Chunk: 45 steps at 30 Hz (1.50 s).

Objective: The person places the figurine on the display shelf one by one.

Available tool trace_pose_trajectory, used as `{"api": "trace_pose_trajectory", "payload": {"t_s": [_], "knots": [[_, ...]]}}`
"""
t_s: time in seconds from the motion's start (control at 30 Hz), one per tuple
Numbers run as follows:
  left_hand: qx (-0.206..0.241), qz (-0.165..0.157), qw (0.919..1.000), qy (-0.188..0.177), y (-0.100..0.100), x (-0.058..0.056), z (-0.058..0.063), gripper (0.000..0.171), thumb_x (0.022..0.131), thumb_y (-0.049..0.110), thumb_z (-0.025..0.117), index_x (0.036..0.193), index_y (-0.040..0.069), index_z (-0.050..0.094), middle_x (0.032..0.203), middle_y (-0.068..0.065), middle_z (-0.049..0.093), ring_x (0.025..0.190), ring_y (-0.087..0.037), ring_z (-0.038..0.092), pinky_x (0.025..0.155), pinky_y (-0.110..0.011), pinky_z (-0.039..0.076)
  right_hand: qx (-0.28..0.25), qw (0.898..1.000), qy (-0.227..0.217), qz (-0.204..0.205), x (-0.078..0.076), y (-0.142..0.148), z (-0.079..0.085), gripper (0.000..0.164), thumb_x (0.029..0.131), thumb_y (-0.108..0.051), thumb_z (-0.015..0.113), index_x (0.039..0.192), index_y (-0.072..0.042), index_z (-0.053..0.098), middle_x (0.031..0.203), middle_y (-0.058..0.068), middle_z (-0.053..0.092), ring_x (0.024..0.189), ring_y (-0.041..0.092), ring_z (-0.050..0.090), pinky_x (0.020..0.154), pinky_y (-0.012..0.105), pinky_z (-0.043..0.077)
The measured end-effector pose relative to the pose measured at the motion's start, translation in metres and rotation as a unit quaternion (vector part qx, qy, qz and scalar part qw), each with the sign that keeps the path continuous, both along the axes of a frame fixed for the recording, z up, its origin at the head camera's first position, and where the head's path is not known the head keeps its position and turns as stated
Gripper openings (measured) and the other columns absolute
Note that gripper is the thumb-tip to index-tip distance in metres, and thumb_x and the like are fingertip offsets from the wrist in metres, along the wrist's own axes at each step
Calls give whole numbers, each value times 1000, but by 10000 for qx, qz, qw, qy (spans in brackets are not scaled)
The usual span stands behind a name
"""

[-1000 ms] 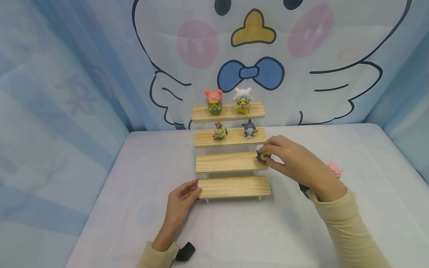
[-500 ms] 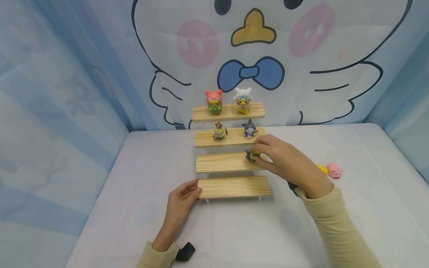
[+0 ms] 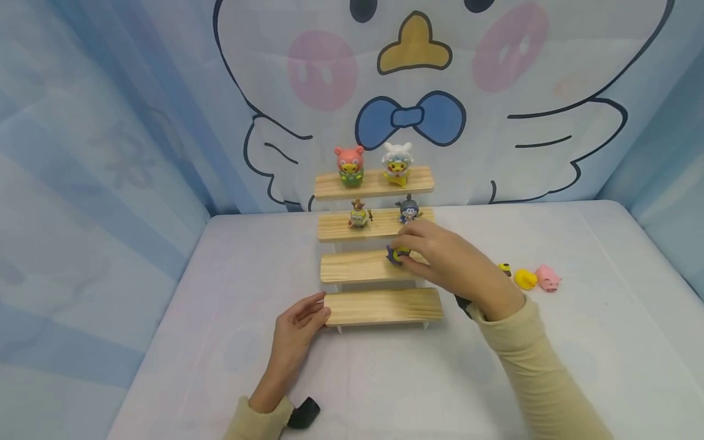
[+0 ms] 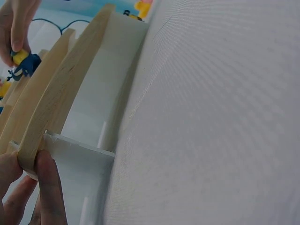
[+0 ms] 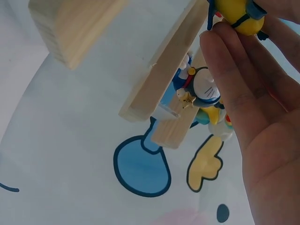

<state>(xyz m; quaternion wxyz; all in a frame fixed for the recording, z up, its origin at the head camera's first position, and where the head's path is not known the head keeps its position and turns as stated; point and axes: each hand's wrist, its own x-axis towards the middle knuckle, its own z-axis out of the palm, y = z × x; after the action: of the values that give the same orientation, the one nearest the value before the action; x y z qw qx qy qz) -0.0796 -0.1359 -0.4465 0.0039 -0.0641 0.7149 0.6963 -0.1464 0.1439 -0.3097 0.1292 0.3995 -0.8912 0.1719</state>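
The fingers of your right hand (image 3: 448, 260) pinch a yellow-and-blue toy (image 3: 393, 255) at the third board (image 3: 352, 267) down; whether the toy touches the wood, I cannot tell. Below and left of that grip, your left hand (image 3: 297, 327) clasps the left end of the lowest board (image 3: 385, 307) between thumb and fingers. Just above your right fingers is a grey-hatted figure (image 3: 409, 209) on the second board (image 3: 332, 228), with a brown-topped figure (image 3: 359, 216) farther left. Higher up, the top board (image 3: 374, 183) carries a pink-hooded figure (image 3: 349, 166) and a white-hooded figure (image 3: 396, 165). Right of those fingers, a yellow duck (image 3: 525, 279) and a pink pig (image 3: 547, 278) sit together on the table (image 3: 605, 342), beside a yellow-and-black toy (image 3: 505, 268) partly hidden behind your right hand.
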Motion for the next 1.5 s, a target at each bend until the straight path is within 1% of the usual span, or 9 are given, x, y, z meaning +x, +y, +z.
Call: {"api": "trace_pose_trajectory", "payload": {"t_s": [0.27,0.47,0.63,0.9,1.2,1.5], "knots": [[54,-15,10000,23,0,0,-1,40,88,12,76,126,-1,66,116,-19,65,96,-10,66,80,-18,57,-6,10000,-36,77,-2,-10,-1,22,86,-9,78,108,-8,73,104,3,63,93,15,59,80,28,57],[105,-40,9999,4,0,0,0,41,89,11,76,126,-1,66,116,-19,65,95,-10,67,80,-19,57,-15,9998,-161,83,-4,-17,-2,23,88,-10,77,110,-8,74,106,3,64,96,15,60,83,30,57],[79,-48,10000,10,-1,-1,0,41,89,12,76,126,-1,65,116,-19,65,95,-10,67,80,-18,57,16,9998,-160,112,-6,-22,-3,23,88,-10,77,110,-7,73,106,3,65,99,15,61,86,31,57],[53,-56,10000,21,-1,0,0,41,89,12,76,126,-1,65,115,-19,65,95,-10,67,80,-18,57,110,9993,-310,156,-7,-31,0,22,90,-12,75,112,-9,73,108,2,67,102,16,62,89,32,56],[114,-41,9999,7,-1,0,0,40,89,10,75,126,-2,65,115,-19,66,94,-9,67,80,-18,57,172,9993,-266,173,-10,-35,-3,22,89,-11,75,111,-9,73,106,2,66,99,16,63,84,31,57],[72,-37,10000,28,0,0,0,40,89,11,75,126,-2,65,116,-20,66,95,-9,67,80,-18,57,336,9991,-235,133,-12,-38,-5,23,90,-12,75,112,-8,73,106,3,66,98,17,62,84,33,57]]}}
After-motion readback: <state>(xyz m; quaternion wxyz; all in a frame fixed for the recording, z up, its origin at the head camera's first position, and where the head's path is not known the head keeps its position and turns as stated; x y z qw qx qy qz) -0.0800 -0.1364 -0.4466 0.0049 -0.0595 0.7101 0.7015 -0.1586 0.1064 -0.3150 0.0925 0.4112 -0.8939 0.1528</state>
